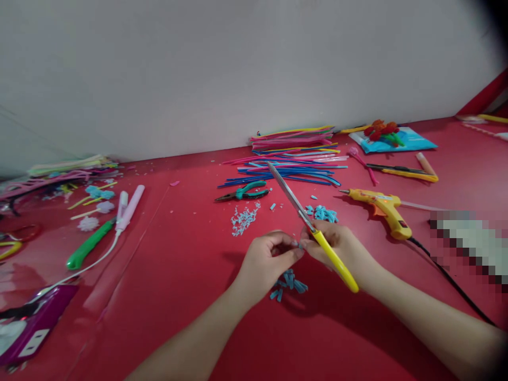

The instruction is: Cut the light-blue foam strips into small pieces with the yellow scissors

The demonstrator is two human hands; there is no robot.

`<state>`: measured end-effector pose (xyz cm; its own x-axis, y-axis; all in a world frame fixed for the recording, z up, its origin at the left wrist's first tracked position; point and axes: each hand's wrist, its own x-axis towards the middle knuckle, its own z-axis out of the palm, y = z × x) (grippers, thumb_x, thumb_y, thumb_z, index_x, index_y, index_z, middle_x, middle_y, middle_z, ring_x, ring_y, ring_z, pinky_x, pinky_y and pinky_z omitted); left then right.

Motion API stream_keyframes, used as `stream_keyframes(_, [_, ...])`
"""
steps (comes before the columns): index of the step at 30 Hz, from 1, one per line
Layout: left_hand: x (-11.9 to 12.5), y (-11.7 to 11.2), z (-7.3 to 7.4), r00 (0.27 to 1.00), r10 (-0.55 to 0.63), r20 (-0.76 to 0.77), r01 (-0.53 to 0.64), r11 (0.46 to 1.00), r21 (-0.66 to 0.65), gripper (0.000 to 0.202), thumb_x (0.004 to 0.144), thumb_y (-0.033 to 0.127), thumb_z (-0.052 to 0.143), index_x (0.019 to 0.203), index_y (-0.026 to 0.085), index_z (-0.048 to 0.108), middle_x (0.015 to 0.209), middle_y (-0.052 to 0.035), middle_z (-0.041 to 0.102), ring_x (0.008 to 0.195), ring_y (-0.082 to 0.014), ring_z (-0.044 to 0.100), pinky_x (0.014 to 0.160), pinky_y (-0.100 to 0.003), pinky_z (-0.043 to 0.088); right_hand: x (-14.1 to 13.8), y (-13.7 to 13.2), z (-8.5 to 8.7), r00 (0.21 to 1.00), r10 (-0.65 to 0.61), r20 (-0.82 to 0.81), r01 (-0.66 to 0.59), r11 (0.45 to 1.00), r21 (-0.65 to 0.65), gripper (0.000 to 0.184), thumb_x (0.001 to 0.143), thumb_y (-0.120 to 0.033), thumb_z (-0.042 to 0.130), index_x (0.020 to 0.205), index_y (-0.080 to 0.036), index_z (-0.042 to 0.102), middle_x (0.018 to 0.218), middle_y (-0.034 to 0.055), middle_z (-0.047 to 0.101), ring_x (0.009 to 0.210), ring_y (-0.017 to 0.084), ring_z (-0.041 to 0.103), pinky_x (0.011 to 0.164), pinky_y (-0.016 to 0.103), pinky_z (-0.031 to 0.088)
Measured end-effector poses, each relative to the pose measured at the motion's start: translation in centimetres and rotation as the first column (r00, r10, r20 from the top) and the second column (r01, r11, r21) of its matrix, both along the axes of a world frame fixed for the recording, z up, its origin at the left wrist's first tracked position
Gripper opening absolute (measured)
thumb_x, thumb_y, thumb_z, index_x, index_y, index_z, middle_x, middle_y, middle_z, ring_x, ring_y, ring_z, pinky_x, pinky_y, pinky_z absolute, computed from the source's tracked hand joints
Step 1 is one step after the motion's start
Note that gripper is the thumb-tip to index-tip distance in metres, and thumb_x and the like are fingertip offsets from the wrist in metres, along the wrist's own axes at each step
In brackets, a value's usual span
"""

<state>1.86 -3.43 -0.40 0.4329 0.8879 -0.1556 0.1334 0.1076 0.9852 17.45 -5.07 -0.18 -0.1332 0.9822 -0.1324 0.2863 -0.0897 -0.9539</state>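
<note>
My right hand point(341, 246) grips yellow-handled scissors point(301, 214), their blades pointing up and to the left, closed together. My left hand point(270, 259) is curled in a pinch, its fingertips meeting the right hand's fingers around a tiny light-blue piece I can barely make out. Under both hands lies a small heap of light-blue cut pieces point(289, 283) on the red table point(190, 296). A second heap of blue pieces point(325, 214) sits just beyond the scissors, and pale blue scraps point(244, 218) are scattered to the left of the blades.
Coloured pipe cleaners point(293, 159) are piled by the wall. Green-handled pliers point(244, 193) lie near them. A yellow glue gun point(383, 209) with a black cord rests at right. A green-handled tool point(89, 244), a pink corded device point(129, 207) and small flowers lie at left.
</note>
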Motion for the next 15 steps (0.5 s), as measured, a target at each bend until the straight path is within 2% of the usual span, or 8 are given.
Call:
stream_keyframes(2, [0.0, 0.0, 0.0, 0.999, 0.034, -0.016, -0.033, 0.997, 0.068, 0.012, 0.066, 0.027, 0.060, 0.067, 0.015, 0.059, 0.067, 0.0001, 0.052, 0.065, -0.0115, 0.048, 0.061, -0.022, 0.038, 0.1, 0.0, -0.2, 0.997, 0.011, 0.074, -0.015, 0.998, 0.062, 0.021, 0.068, -0.034, 0.053, 0.062, -0.018, 0.040, 0.053, -0.0065, 0.033, 0.049, 0.006, 0.031, 0.044, 0.019, 0.026])
stream_keyframes(5, [-0.2, 0.3, 0.0, 0.988, 0.139, 0.073, -0.141, 0.990, 0.019, 0.008, 0.064, 0.022, 0.062, 0.066, 0.015, 0.060, 0.065, 0.0011, 0.054, 0.062, -0.0102, 0.049, 0.061, -0.022, 0.038, 0.5, -0.1, -0.2, 0.959, 0.000, 0.284, -0.042, 0.989, 0.143, 0.023, 0.069, -0.039, 0.052, 0.064, -0.019, 0.041, 0.055, -0.0055, 0.036, 0.050, 0.007, 0.032, 0.045, 0.019, 0.025])
stream_keyframes(8, [-0.7, 1.0, 0.0, 0.913, 0.344, 0.221, -0.334, 0.939, -0.083, 0.010, 0.061, 0.018, 0.065, 0.070, 0.016, 0.061, 0.065, 0.0020, 0.057, 0.060, -0.0082, 0.050, 0.061, -0.021, 0.039, 1.0, -0.2, -0.2, 0.823, -0.038, 0.567, -0.089, 0.977, 0.194, 0.028, 0.068, -0.047, 0.051, 0.070, -0.020, 0.043, 0.055, -0.0048, 0.043, 0.048, 0.008, 0.036, 0.045, 0.021, 0.023])
stream_keyframes(10, [-1.0, 1.4, 0.0, 0.850, 0.429, 0.306, -0.409, 0.903, -0.129, 0.011, 0.060, 0.016, 0.065, 0.071, 0.016, 0.061, 0.063, 0.0023, 0.057, 0.058, -0.0076, 0.049, 0.060, -0.021, 0.038, 1.1, -0.2, -0.3, 0.717, -0.041, 0.696, -0.137, 0.971, 0.198, 0.032, 0.069, -0.052, 0.048, 0.075, -0.021, 0.043, 0.056, -0.0035, 0.048, 0.049, 0.011, 0.041, 0.046, 0.022, 0.023])
stream_keyframes(15, [-1.5, 2.0, 0.5, 0.785, 0.477, 0.396, -0.461, 0.876, -0.141, 0.005, 0.061, 0.014, 0.063, 0.066, 0.015, 0.062, 0.060, 0.0024, 0.055, 0.055, -0.0064, 0.047, 0.058, -0.020, 0.037, 1.1, -0.1, -0.9, 0.558, -0.042, 0.829, -0.234, 0.950, 0.206, 0.037, 0.073, -0.058, 0.038, 0.076, -0.022, 0.040, 0.056, -0.0011, 0.052, 0.051, 0.015, 0.049, 0.046, 0.024, 0.021])
